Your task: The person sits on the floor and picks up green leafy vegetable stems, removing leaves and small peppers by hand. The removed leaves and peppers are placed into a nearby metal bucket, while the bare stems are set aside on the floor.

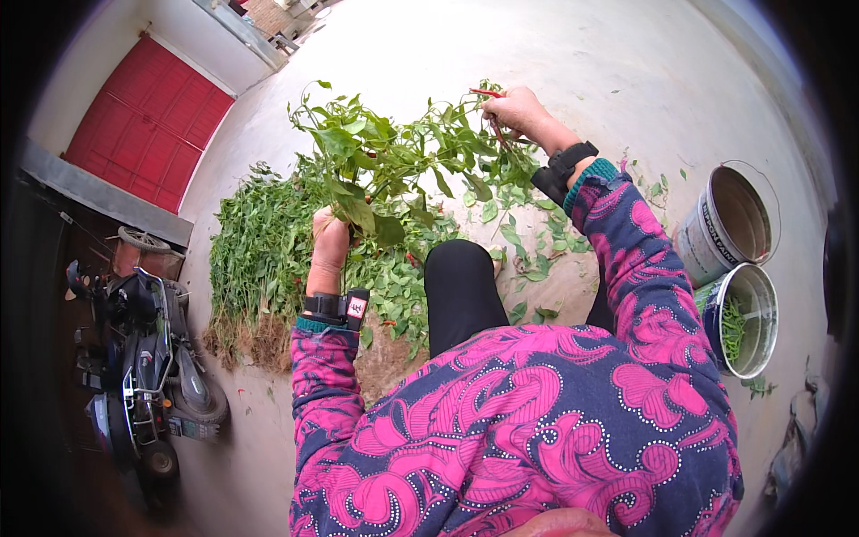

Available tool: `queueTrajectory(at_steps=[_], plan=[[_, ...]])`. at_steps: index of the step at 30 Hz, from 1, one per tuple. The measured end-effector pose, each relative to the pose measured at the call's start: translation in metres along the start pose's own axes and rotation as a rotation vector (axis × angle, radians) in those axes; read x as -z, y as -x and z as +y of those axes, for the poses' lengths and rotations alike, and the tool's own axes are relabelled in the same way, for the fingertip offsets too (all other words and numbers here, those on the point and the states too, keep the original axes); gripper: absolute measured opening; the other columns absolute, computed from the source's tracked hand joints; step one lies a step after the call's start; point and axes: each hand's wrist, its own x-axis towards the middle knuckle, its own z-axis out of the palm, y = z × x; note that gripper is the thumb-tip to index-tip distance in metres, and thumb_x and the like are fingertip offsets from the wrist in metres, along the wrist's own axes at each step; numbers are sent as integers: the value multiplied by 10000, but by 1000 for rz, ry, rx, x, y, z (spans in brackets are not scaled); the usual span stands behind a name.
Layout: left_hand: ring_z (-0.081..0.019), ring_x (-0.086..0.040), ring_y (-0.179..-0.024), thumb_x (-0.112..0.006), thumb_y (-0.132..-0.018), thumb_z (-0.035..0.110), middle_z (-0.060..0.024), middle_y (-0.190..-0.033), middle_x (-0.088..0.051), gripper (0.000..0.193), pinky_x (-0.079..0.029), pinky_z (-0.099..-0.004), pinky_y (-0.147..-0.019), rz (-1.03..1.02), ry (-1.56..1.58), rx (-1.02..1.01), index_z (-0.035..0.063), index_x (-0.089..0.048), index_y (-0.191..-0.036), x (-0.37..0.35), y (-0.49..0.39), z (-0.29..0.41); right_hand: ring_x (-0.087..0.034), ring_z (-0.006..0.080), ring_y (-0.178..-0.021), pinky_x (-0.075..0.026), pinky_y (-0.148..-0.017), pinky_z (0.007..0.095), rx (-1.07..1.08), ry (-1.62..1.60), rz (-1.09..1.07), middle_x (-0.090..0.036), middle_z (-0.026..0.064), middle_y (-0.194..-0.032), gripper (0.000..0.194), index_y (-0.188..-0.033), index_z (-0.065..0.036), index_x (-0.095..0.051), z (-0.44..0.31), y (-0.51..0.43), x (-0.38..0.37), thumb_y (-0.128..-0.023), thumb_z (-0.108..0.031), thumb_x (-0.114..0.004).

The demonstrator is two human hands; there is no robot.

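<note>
My left hand (pixel 330 238) is closed around the lower stems of a leafy chili pepper plant (pixel 396 151), which I hold up in front of me. The plant leans to the right, where its branch tips meet my right hand (pixel 520 113). A slim red chili pepper (pixel 486 92) sticks out from the pinched fingers of that hand. Just below the fingers, a darker red pod (pixel 498 131) hangs among the leaves. A heap of uprooted pepper plants (pixel 262 248) lies beyond and left of my left hand, with roots facing me.
Loose leaves (pixel 530 248) litter the concrete floor around my knee (pixel 464 288). On the right, a paint bucket (pixel 704 231) stands beside another bucket (pixel 773 322) holding green chili peppers (pixel 733 329). A parked motor tricycle (pixel 144 369) and a red double door (pixel 144 124) are at left.
</note>
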Motion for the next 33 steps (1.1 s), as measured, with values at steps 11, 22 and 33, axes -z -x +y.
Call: queueTrajectory(at_steps=[11, 22, 33], plan=[[-117, -493, -395, -475, -951, 291, -138, -701, -678, 378, -311, -226, -365, 32, 64, 116, -33, -664, -997, 12, -3, -10, -423, 51, -424, -294, -344, 195, 79, -588, 308, -571, 23, -644, 197, -835, -36, -577, 57, 9, 202, -910, -218, -573], [-166, -468, -372, -437, -962, 364, -93, -648, -593, 343, -303, -273, -333, 35, 275, 237, 41, -526, -886, 2, -23, -9, -573, 161, -499, -444, -409, 318, -372, 964, 760, -592, 102, -673, 260, -979, 2, -560, 262, 84, 528, -860, -220, -623], [-153, -508, -414, -331, -835, 788, -43, -659, -607, 888, -295, -244, -343, -99, 266, 282, -18, -622, -1068, -15, -20, 12, -582, 56, -609, -483, -551, 199, 576, 3, -78, -680, 34, -785, 230, -982, 0, -705, 41, 65, 136, -912, -199, -613]])
